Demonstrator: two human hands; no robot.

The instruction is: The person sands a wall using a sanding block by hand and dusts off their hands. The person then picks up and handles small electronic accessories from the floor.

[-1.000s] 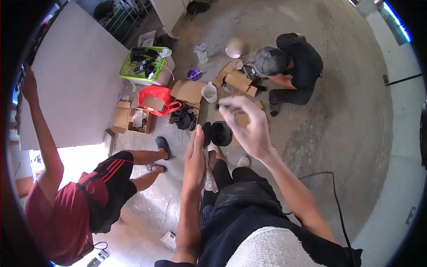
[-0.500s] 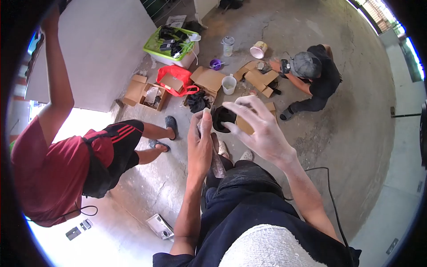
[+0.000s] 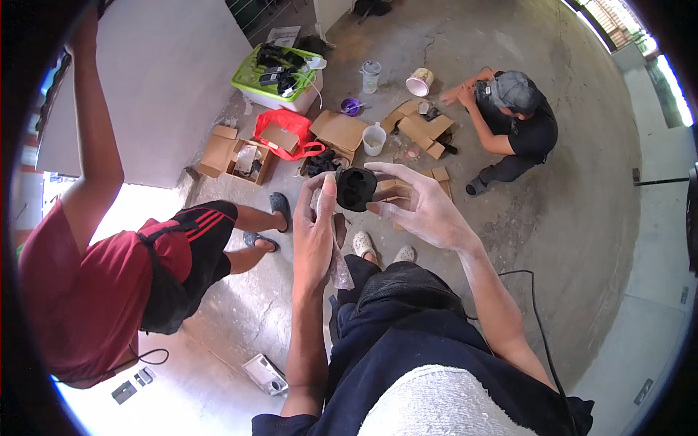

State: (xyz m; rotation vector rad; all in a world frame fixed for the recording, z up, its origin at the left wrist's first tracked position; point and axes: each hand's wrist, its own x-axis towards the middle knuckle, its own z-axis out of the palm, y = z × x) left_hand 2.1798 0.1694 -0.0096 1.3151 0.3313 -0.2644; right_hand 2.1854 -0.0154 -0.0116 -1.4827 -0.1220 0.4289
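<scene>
A black round piece [image 3: 355, 190] with dark hollows in its face is between my hands, in front of my chest. My left hand [image 3: 317, 229] is closed on its left side, thumb upright along the edge. From the same hand a flat, whitish-smeared strip [image 3: 339, 270] hangs down past the palm; its kind I cannot make out. My right hand [image 3: 429, 211], coated in white dust, has its fingertips and thumb at the piece's right rim, gripping it there.
Below lie open cardboard boxes [image 3: 339, 129], a red bag [image 3: 280, 135], a white bucket [image 3: 374, 138] and a green-lidded bin [image 3: 287, 102]. A person in red [image 3: 94, 283] stands at left; another in black [image 3: 534, 127] squats at right. A black cable [image 3: 534, 305] runs beside me.
My right hand has closed in from spread fingers onto the black piece's right rim. The piece now faces up more plainly. The squatting person has drawn their hands together.
</scene>
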